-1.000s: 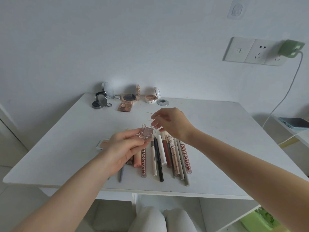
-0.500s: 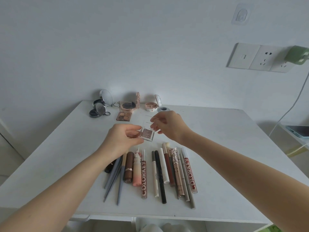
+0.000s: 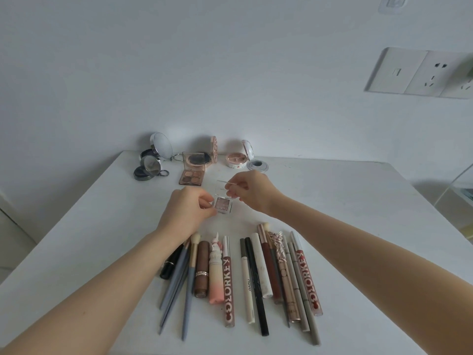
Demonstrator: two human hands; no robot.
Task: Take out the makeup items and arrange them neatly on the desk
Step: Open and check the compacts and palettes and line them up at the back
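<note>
Hands meet in the middle of the frame: left hand (image 3: pixel 188 211) pinches the small clear eyeshadow case (image 3: pixel 223 204) just above the desk (image 3: pixel 345 201), right hand (image 3: pixel 252 192) pinches its open lid

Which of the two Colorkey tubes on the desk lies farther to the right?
The Colorkey tube with dark red contents, near the right end of the row. The other Colorkey tube is brownish and lies left of the middle gap.
</note>
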